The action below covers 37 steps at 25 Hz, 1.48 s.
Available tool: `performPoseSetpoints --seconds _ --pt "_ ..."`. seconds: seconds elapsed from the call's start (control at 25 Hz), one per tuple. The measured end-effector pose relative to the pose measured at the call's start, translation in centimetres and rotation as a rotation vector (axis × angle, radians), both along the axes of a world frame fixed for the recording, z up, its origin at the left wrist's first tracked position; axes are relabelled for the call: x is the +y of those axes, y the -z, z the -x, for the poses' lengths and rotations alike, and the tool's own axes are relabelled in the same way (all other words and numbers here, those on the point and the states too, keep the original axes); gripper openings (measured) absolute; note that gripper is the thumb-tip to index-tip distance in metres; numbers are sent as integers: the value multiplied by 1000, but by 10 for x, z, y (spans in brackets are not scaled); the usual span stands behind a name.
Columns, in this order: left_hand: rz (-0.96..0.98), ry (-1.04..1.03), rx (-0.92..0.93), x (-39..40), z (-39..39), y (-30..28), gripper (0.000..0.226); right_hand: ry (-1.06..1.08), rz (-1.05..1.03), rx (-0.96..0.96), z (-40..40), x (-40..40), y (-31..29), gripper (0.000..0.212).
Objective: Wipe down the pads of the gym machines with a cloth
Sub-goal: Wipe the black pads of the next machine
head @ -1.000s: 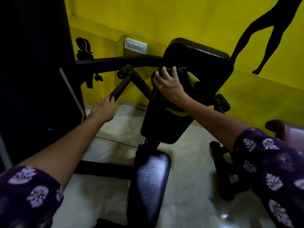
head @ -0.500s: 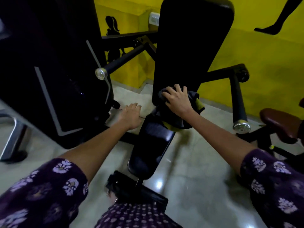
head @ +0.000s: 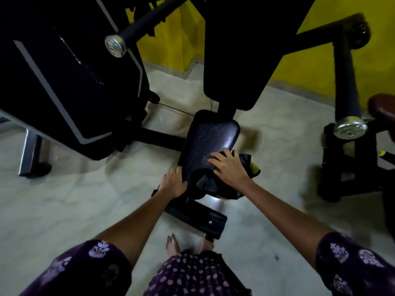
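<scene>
black vinyl, slick and dimpled, is covering the seat pad [head: 210,144], which is sitting low on the machine below the tall back pad [head: 245,50]. the right hand [head: 229,167] is pressing the cloth [head: 213,184] onto the pad's near end, fingers spread and fairly flat over the fabric. the cloth, dark with a yellow-green edge, is bunching under the palm and drooping off the pad's front and right edge, so it is looking soft, light and limp. gathering it under the flat of the palm is probably suiting it better than pinching a corner, as loose folds are likely sliding on such a smooth cover. the left hand [head: 173,183] is gripping the pad's left edge near the front corner, fingers curled over it, seemingly bracing. the pad is looking firm and fixed to its frame, so it is likely taking pressure without shifting. no containers are showing anywhere; only the pale floor [head: 64,210] and a bare foot [head: 172,244] are lying below.
</scene>
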<state>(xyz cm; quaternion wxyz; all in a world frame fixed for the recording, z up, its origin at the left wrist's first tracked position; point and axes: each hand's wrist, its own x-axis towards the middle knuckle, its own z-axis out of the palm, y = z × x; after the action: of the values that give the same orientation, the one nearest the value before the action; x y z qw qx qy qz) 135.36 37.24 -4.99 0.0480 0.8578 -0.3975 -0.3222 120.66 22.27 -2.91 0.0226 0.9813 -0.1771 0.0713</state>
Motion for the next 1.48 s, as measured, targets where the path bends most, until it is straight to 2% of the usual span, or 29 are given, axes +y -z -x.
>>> performPoseSetpoints --seconds 0.16,0.32,0.4,0.48,0.56,0.64,0.68,0.8,0.88,1.04,1.08,1.2,1.32,1.4,1.48 --pt "165 -320 108 0 6 75 55 106 -102 1 -28 21 71 48" --pt "409 -603 139 -10 7 142 42 377 -206 -22 -45 46 143 51" --pt "494 -764 130 -17 10 152 36 308 -166 -56 -35 46 155 53" --pt "443 -953 70 -32 14 154 35 214 -96 -56 -24 19 157 53" --pt "322 -1096 -49 -48 19 152 50 340 -98 -94 -26 -10 153 51" --pt "309 -1100 -154 -56 24 151 63 518 -148 -145 -34 -12 152 49" --pt "313 -1076 -190 -57 26 151 66 522 -152 -144 -37 -3 153 50" --pt "276 -1040 -225 -58 27 158 69 257 -117 -66 -25 8 160 58" --pt "271 -1039 -243 -59 28 157 71 196 -111 -73 -18 -17 158 58" --pt "263 -1004 -240 -59 28 161 70 598 -168 -168 -60 -71 143 53" --pt "263 -975 -241 -58 28 163 69 638 -178 -169 -72 -72 140 53" --pt "281 -903 -242 -55 29 166 63 463 -176 -199 -72 -57 141 46" --pt "297 -897 -242 -55 31 165 61 304 -73 -117 -34 -49 152 57" --pt "315 -889 -242 -55 31 164 60 362 -46 -108 -36 -63 154 55" --pt "318 -870 -240 -55 30 163 61 524 -65 -100 -57 -69 148 49"
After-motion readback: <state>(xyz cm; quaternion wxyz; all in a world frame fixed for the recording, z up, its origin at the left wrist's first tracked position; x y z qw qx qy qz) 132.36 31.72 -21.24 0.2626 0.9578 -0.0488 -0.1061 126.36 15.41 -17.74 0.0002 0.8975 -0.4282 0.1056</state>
